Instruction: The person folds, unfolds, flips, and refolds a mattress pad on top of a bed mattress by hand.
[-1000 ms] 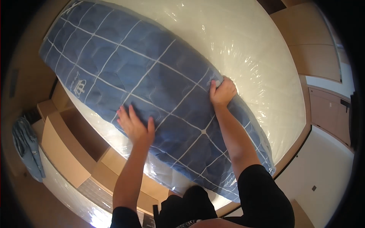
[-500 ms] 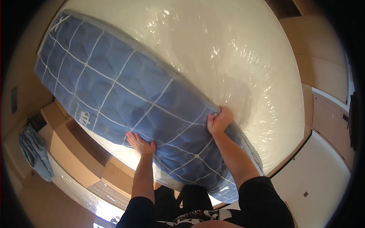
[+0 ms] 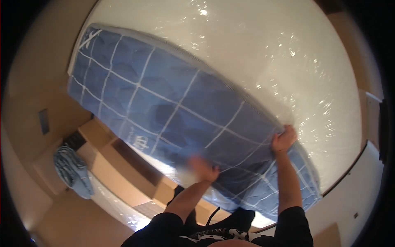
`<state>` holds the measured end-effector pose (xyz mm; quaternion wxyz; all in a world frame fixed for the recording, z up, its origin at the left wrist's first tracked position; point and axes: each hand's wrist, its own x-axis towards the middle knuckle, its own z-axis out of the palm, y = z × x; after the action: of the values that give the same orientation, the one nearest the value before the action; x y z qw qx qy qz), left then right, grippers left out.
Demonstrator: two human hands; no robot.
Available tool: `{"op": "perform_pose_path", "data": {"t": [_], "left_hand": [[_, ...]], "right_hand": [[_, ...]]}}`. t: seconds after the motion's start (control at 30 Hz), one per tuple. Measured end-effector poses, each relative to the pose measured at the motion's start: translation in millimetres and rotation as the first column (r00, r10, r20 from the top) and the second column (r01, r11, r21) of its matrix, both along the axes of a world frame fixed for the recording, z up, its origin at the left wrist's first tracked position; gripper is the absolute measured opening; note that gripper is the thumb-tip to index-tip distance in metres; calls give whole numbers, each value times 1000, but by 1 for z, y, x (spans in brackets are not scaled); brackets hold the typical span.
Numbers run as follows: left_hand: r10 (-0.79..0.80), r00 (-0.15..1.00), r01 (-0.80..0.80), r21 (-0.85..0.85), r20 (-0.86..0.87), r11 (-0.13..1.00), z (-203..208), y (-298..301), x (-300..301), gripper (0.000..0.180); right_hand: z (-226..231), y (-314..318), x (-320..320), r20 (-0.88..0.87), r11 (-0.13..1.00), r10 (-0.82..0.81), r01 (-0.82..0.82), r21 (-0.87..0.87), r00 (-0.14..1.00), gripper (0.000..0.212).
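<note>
A long blue quilted mattress pad [image 3: 164, 107] with white grid lines and a grey edge band lies slantwise across a cream mattress [image 3: 247, 45] wrapped in clear plastic. My right hand [image 3: 284, 139] is closed over the pad's far edge, toward its right end, fingers curled round the band. At the pad's near edge is my left hand [image 3: 203, 168], its fingers smeared by motion. Whether those fingers grip the fabric I cannot make out. The pad creases between my two hands, and its right end reaches the near right side of the mattress.
Brown wooden boxlike furniture [image 3: 123, 164] stands along the near left side, beside the mattress. A crumpled blue denim garment [image 3: 74, 171] hangs further left. White panels [image 3: 349, 206] lie at the right, and a wooden wall [image 3: 41, 82] rises at the left.
The whole view has shifted, with the scene now further right and lower. My left hand has lifted from lying flat on the pad and blurs at its near edge. My right hand keeps hold.
</note>
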<state>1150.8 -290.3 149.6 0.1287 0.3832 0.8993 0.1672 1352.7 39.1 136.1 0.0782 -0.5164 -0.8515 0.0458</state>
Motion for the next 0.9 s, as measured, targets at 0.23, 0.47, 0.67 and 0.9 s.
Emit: {"op": "perform_pose_path", "data": {"t": [0.23, 0.47, 0.67, 0.9], "left_hand": [[-182, 889, 221, -45, 421, 974, 82, -13, -44, 89], [-112, 980, 148, 228, -162, 962, 92, 30, -378, 39], [-78, 912, 91, 13, -403, 996, 16, 34, -447, 81], [-45, 936, 80, 87, -348, 993, -1, 48, -442, 84]], "right_hand": [[5, -1, -1, 133, 995, -96, 99, -20, 987, 61], [8, -1, 1, 163, 990, -16, -8, 142, 986, 57], [25, -6, -8, 554, 975, -82, -48, 216, 828, 51], [96, -22, -117, 311, 937, -333, 277, 212, 890, 58]]}}
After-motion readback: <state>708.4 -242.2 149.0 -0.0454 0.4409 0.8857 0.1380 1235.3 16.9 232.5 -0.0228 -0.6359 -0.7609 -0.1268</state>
